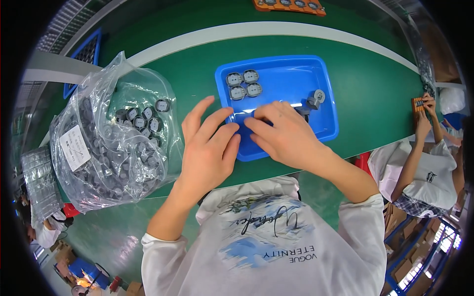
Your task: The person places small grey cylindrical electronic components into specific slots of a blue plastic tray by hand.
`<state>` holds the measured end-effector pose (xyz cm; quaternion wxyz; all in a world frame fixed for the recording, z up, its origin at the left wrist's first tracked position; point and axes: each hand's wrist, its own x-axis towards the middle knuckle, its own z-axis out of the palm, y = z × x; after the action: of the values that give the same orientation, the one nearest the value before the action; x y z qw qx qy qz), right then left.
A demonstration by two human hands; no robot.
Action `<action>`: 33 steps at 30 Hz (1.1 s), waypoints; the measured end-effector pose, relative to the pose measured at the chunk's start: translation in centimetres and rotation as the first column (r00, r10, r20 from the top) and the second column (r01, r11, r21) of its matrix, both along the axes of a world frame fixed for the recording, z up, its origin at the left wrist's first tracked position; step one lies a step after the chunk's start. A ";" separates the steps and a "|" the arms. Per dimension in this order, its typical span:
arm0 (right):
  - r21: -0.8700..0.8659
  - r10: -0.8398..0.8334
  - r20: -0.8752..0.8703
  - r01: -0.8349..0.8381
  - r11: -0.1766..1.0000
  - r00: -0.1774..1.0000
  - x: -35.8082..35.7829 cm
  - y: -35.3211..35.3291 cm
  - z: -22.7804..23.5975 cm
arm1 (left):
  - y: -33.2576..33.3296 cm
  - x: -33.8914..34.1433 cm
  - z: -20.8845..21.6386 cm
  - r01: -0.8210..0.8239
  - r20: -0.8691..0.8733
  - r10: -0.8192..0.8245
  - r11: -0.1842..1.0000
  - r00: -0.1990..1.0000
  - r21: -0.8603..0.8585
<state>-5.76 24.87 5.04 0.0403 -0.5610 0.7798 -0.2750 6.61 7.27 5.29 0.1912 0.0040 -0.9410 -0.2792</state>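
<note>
My left hand point(207, 148) is at the near left corner of a blue tray point(327, 93), its fingers bent and spread apart with nothing seen between them. Over the middle of the tray is my right hand point(289, 132), palm down, its fingers curved toward the left hand and a gap between thumb and forefinger. Several round grey plastic parts point(237, 92) sit together in the tray's far left corner. Toward the tray's right side lies a grey part point(316, 99) with a round end. A dark piece point(303, 113) shows just beyond my right hand, partly hidden by it.
A clear plastic bag point(118, 153) full of similar grey parts lies open left of the tray on the green table point(368, 98). An orange fixture point(289, 6) holds parts at the far edge. On the right, another person's hands point(425, 116) work with a small orange fixture point(417, 107).
</note>
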 end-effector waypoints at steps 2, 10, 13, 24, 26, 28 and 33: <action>-0.009 0.030 0.022 -0.029 1.000 0.999 -0.1 0.8 0.5 | 0.1 0.1 -0.4 -0.005 -0.010 0.005 1.000 1.000 0.016; 0.026 -0.313 0.045 0.312 0.950 0.949 -3.7 6.3 3.3 | 3.1 -2.7 0.2 0.165 -0.029 -0.164 0.986 0.986 0.027; 0.098 -0.277 0.008 0.275 0.956 0.961 -3.3 6.2 3.0 | 3.8 -3.7 -0.2 0.262 0.058 -0.264 0.964 0.963 0.033; 0.001 -0.247 0.011 0.247 0.969 0.969 -4.7 3.3 2.1 | 7.3 -4.7 -0.6 0.207 0.089 -0.205 0.978 0.975 -0.014; 0.050 -0.293 0.090 0.289 0.956 0.952 -4.8 2.9 2.2 | 7.5 -4.7 -0.5 0.207 0.111 -0.204 0.978 0.973 -0.015; -0.002 -0.307 0.132 0.310 0.951 0.943 -5.1 3.0 2.4 | 7.3 -4.5 -0.6 0.221 0.132 -0.219 0.975 0.967 -0.001; 0.021 -0.212 -0.151 0.218 0.976 0.965 -6.7 3.7 1.3 | 4.0 -3.6 -0.1 0.218 0.081 -0.215 0.976 0.973 -0.021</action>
<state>-12.41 28.61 6.38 -0.0375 -0.4911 0.8418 -0.2208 3.03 11.27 5.21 0.1225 -0.0903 -0.9467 -0.2840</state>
